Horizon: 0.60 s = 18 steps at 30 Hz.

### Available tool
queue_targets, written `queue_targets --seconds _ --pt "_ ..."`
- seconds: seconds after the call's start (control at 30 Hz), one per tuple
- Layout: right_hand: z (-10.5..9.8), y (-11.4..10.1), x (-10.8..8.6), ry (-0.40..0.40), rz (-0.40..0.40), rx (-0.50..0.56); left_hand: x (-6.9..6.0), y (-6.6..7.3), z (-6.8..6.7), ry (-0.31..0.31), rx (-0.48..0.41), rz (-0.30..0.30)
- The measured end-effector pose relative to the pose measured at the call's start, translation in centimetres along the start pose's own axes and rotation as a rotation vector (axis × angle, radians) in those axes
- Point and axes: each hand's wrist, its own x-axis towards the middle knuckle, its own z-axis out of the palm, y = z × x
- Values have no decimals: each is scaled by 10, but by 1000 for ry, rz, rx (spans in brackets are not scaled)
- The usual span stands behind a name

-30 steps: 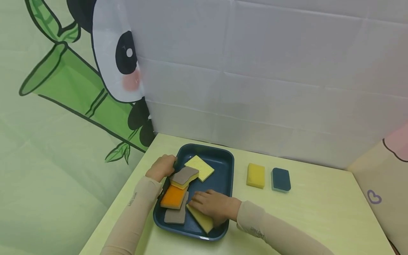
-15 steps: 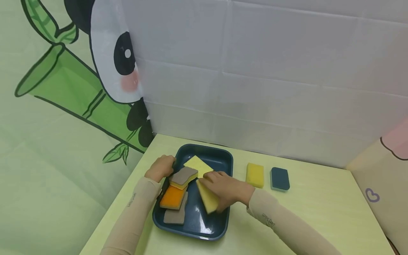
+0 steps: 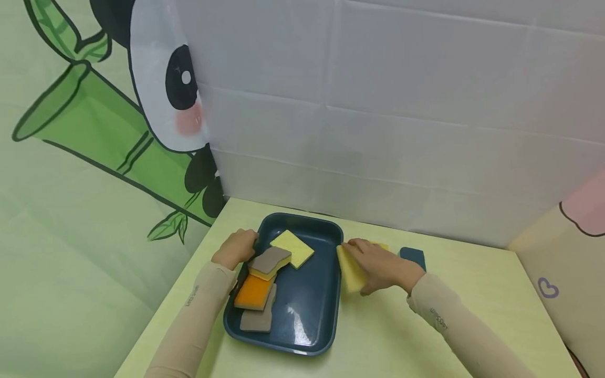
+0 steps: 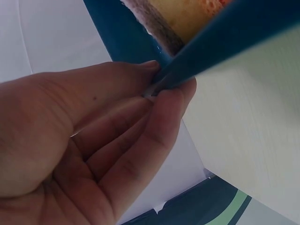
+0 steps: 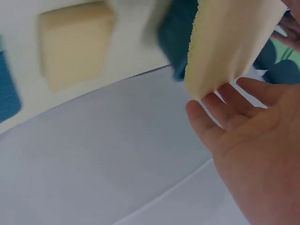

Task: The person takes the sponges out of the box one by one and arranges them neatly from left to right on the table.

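Observation:
My left hand [image 3: 235, 248] pinches the left rim of a dark blue tray [image 3: 302, 294]; the left wrist view shows thumb and fingertips closed over that rim. Just beyond the tray's right side, my right hand [image 3: 380, 265] holds a yellow sponge [image 3: 352, 273] tilted above the table, gripped by its edges between fingers and thumb. Inside the tray lie a flat pale yellow sponge [image 3: 293, 248], a wavy grey-topped yellow sponge [image 3: 270, 261], an orange-topped sponge [image 3: 255, 292] and a grey wavy sponge [image 3: 257, 319], the last three overlapping along the left side.
On the table right of the tray sit another yellow sponge [image 5: 77, 44], mostly hidden behind my right hand in the head view, and a dark blue sponge [image 3: 413, 256]. A white sheet [image 3: 378, 131] hangs behind the table; a panda-print sheet [image 3: 71, 252] hangs at left.
My right hand has lifted the yellow sponge from the tray's front right and carried it up and right, past the right rim. The left hand keeps its hold on the rim.

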Motion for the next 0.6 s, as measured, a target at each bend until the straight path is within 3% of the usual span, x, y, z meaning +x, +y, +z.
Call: queue_targets --seconds 0.3,0.6 --pt "2 63 -45 -6 94 84 3 5 3 -6 -15 -25" --pt "7 134 -85 48 188 80 7 14 2 9 -1 -40"
